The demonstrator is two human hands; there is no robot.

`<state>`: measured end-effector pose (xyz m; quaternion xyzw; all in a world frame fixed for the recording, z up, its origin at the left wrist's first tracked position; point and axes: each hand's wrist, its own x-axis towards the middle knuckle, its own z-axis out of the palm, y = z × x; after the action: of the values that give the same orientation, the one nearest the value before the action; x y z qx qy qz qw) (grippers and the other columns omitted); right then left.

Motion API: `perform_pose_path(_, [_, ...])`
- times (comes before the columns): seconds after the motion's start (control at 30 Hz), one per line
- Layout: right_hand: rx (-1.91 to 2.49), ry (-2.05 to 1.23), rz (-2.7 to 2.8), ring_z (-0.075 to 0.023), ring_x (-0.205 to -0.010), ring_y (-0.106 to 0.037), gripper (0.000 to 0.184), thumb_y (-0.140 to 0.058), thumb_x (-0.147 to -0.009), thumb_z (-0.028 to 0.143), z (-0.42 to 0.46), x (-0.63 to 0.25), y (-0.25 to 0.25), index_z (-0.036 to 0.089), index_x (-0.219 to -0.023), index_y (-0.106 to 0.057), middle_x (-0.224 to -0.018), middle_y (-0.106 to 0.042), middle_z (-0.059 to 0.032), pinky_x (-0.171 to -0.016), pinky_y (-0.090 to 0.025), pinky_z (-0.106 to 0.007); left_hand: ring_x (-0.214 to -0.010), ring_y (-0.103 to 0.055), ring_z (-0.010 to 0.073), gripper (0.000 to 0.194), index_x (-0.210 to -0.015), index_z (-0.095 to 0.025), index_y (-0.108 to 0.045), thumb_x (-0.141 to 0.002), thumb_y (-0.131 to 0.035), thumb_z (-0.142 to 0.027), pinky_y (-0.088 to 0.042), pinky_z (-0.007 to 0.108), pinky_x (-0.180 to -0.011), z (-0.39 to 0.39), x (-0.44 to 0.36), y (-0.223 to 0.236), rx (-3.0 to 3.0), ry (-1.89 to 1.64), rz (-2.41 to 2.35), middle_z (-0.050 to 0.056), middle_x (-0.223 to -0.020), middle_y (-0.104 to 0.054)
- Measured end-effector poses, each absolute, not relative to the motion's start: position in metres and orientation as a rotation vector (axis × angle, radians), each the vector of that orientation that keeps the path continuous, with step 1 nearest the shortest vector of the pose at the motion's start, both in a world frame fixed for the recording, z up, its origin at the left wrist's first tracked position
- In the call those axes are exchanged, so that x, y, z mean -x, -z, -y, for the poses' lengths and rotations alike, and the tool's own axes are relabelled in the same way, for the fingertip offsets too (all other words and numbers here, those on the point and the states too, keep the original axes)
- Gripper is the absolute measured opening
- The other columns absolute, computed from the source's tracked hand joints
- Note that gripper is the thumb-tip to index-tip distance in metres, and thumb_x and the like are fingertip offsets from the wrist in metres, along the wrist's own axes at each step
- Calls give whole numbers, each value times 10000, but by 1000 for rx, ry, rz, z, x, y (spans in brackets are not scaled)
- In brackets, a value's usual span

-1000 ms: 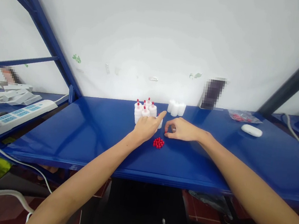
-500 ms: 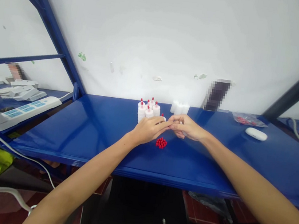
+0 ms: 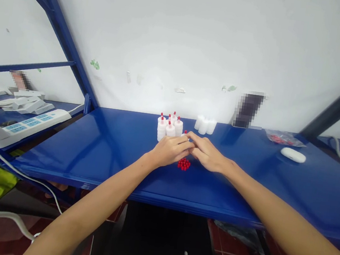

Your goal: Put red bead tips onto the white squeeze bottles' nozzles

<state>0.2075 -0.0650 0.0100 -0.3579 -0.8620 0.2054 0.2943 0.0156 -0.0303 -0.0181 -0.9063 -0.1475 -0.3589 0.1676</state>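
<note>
My left hand (image 3: pixel 175 148) and my right hand (image 3: pixel 206 152) meet above the blue table, both with curled fingers. The fingertips are pressed together, and what lies between them is hidden. Just behind the fingers shows the red tip (image 3: pixel 185 132) of a white bottle, its body mostly covered; I cannot tell whether it is held or standing. To the left stands a tight group of white squeeze bottles (image 3: pixel 170 131) with red-tipped nozzles. A small cluster of red caps (image 3: pixel 184 164) lies on the table close below my hands.
Several plain white bottles (image 3: pixel 203 126) without red tips stand at the back. On the blue table (image 3: pixel 98 147) are also a bag of red pieces (image 3: pixel 284 138) and a white oval case (image 3: pixel 293 155) at right. A power strip (image 3: pixel 29 125) lies at left.
My right hand has turned palm down and moved slightly left, its fingers now closing over those of my left hand. The left hand has hardly moved.
</note>
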Motion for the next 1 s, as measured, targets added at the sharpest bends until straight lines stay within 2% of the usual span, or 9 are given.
perform_pose_path(0.17, [974, -506, 2264, -128, -546, -402, 202, -432, -826, 211, 65, -207, -12, 201, -1020, -488, -611, -457, 64, -577, -309, -280, -831, -680, 145, 212, -1087, -142, -595, -1003, -425, -236, -522, 242, -684, 31, -14, 18, 2619, 1027, 452, 66, -944, -707])
perform_pose_path(0.4, [955, -551, 2246, -128, -539, -399, 188, -409, -838, 209, 66, -207, -14, 207, -1011, -485, -604, -469, 64, -580, -306, -282, -772, -688, 142, 214, -1060, -149, -602, -1004, -412, -232, -510, 237, -656, 35, -17, 17, 2642, 1067, 536, 60, -894, -723])
perform_pose_path(0.57, [918, -537, 2251, -132, -546, -407, 179, -382, -833, 175, 68, -204, -13, 204, -972, -491, -602, -447, 60, -589, -316, -280, -751, -691, 151, 187, -1071, -145, -592, -988, -442, -219, -484, 230, -613, 37, -19, 17, 2662, 1054, 498, 50, -871, -729])
perform_pose_path(0.73, [910, -497, 2219, -129, -566, -432, 115, -393, -842, 187, 66, -202, -9, 199, -876, -502, -654, -501, 38, -599, -331, -276, -650, -647, 134, 191, -1070, -152, -592, -974, -438, -208, -426, 217, -554, 38, -20, 18, 2776, 1084, 577, 43, -827, -714])
perform_pose_path(0.8, [928, -490, 2189, -135, -597, -472, 144, -426, -869, 241, 63, -204, -7, 193, -952, -533, -689, -541, 30, -616, -345, -275, -562, -585, 109, 184, -1068, -151, -583, -962, -442, -202, -393, 207, -533, 38, -21, 18, 2875, 1155, 676, 12, -723, -669])
perform_pose_path(0.9, [1030, -479, 2098, -153, -631, -518, 298, -425, -931, 390, 55, -211, -4, 194, -1123, -540, -697, -572, 24, -644, -362, -280, -454, -446, 71, 161, -1048, -161, -557, -970, -465, -268, -332, 184, -494, 37, -25, 16, 2980, 1447, 905, -68, -554, -509])
perform_pose_path(1.0, [1175, -438, 1962, -154, -597, -501, 346, -400, -946, 454, 46, -219, -2, 200, -1097, -580, -631, -536, 34, -629, -353, -281, -422, -346, 58, 195, -1013, -173, -557, -950, -526, -355, -297, 176, -476, 34, -30, 14, 2895, 1821, 1134, -108, -491, -373])
